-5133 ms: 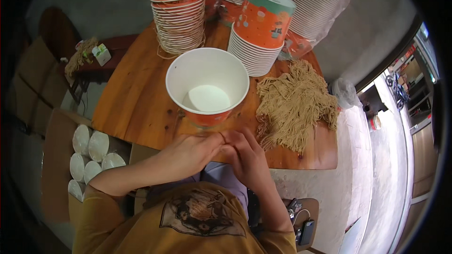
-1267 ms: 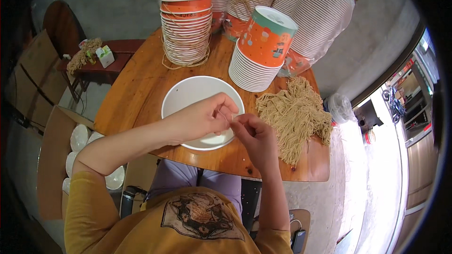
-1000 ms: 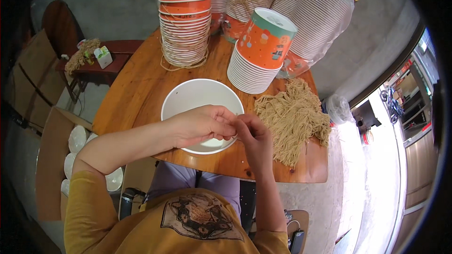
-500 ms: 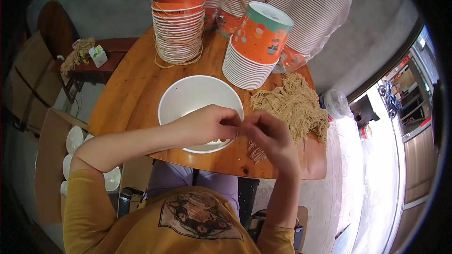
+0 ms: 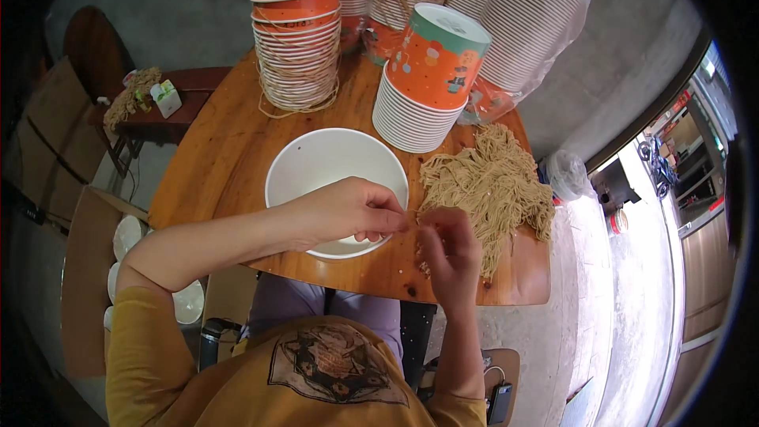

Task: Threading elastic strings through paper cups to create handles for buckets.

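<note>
A white paper bucket (image 5: 316,166) stands mouth up on the table before me, with two small dark holes in its wall. Over its near right rim, my left hand (image 5: 360,209) is closed in a pinch at a thin tan cord (image 5: 414,217), of which only a short bit shows between the hands. Close by on the right, my right hand (image 5: 452,253) has its thumb and fingers bent together at the same cord, slightly smeared by motion. A loose heap of tan cords (image 5: 490,182) lies beside it.
Upside-down stacks of orange printed buckets, one tall (image 5: 296,55) with cords hung round it and one shorter (image 5: 431,79), rise behind. Plastic-wrapped stacks (image 5: 522,24) stand farther back. A cardboard box (image 5: 83,285) with white buckets sits left of the wooden table (image 5: 213,166).
My right hand has moved slightly left and down, its fingers bending more. My left hand stays nearly in place over the bucket's rim.
</note>
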A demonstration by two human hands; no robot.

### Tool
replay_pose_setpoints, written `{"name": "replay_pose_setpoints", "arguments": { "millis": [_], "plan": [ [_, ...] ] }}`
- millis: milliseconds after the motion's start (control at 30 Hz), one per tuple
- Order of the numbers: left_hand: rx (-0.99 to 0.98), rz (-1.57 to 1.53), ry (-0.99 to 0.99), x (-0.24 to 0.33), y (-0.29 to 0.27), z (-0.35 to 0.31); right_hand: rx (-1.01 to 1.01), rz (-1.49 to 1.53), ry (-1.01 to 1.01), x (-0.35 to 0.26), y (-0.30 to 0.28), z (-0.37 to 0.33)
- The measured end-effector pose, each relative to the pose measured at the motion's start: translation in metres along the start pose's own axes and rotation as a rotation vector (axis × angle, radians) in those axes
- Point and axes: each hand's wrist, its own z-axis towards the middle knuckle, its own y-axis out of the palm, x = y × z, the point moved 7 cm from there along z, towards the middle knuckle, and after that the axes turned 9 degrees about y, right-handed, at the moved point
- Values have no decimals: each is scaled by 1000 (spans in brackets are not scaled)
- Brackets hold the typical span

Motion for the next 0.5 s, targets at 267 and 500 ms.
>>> {"name": "replay_pose_setpoints", "arguments": {
  "millis": [267, 500],
  "plan": [
    [-22, -151, -88, -9, -4, 1, 77, -295, -147, -30, 16, -15],
    [-29, -452, -183, -14, -3, -5, 67, -316, -268, -38, 30, -19]
  ]
}}
